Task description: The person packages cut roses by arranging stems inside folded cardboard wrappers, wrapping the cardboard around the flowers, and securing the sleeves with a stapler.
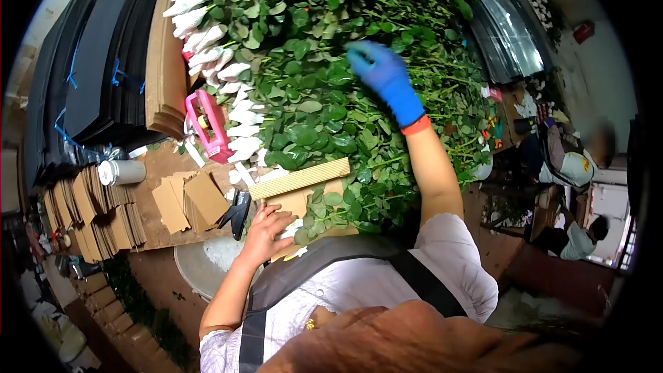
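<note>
My left hand (266, 236), bare, rests at the table's near edge. Its fingers are stretched out beside a white-wrapped flower head (290, 229) and a sheet of brown cardboard (293, 204). A corrugated cardboard strip (301, 179) lies just beyond its fingertips. My right hand (381, 74) wears a blue glove with an orange cuff. It is over a broad pile of leafy green stems (304, 131), thumb and fingers apart, with nothing visible in it. White-wrapped flower heads (245, 131) line the pile's left side. A few leafy stems (345, 207) lie close to my body.
Left of the flowers are a pink tape dispenser (209, 128), a black stapler-like tool (237, 214), cardboard pieces (190, 200) and a white lidded cup (121, 172). Tall stacks of dark sheets (103, 55) stand behind. Clear plastic sleeves (507, 27) lie right; two people work beyond.
</note>
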Motion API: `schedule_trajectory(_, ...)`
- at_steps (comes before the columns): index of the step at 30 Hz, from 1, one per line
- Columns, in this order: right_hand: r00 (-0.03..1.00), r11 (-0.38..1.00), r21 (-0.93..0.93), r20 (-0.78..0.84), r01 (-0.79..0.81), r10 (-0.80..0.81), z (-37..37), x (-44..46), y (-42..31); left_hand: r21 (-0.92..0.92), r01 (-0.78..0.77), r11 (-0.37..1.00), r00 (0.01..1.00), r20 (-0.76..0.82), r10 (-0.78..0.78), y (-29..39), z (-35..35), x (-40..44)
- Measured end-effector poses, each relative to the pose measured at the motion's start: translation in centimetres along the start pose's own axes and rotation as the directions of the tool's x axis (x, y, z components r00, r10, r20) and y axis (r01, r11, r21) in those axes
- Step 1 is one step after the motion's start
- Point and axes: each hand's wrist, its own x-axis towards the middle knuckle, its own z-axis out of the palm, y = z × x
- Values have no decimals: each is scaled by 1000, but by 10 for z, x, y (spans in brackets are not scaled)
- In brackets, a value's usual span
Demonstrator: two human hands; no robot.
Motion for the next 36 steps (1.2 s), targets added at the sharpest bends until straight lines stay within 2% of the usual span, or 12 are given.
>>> schedule_trajectory(1,994,999,-40,101,-32,36,-5,-9,-6,8,-4,1000,1000,3,4,0,0,1)
schedule_trajectory(4,940,803,-590,315,85,132,25,-23,-6,24,-4,1000,1000,11,4,3,-1,2)
schedule_trajectory(7,970,675,-708,238,206,-46,51,-27,13,7,-7,1000,1000,29,7,1,-1,3)
schedule_trajectory(11,948,780,-625,265,30,176,-5,-18,-43,42,2,999,1000,30,-3,2,-2,2)
schedule_trajectory(13,989,750,-649,133,131,-58,-30,-9,-50,30,10,999,999,33,-11,4,-3,2)
schedule_trajectory(15,894,747,-611,-135,264,-426,-27,19,-26,24,8,1000,999,37,-9,6,-3,3)
schedule_trajectory(24,903,696,-645,-19,316,-428,47,57,56,32,-12,999,1000,18,11,0,0,0)
schedule_trajectory(28,860,857,-464,-321,222,-397,-16,36,14,28,-16,999,999,28,15,-1,-2,-1)
schedule_trajectory(31,916,895,-210,11,393,-400,-32,11,-7,49,-31,998,999,17,30,0,-2,0)
schedule_trajectory(33,897,840,-324,238,435,-373,7,-2,-9,56,-43,998,999,15,43,-1,-1,0)
schedule_trajectory(35,880,680,-575,176,455,-441,55,-5,18,70,-53,996,998,32,51,-2,0,0)
schedule_trajectory(36,924,718,-595,123,361,-363,73,-2,31,78,-58,995,998,43,54,-2,-1,1)
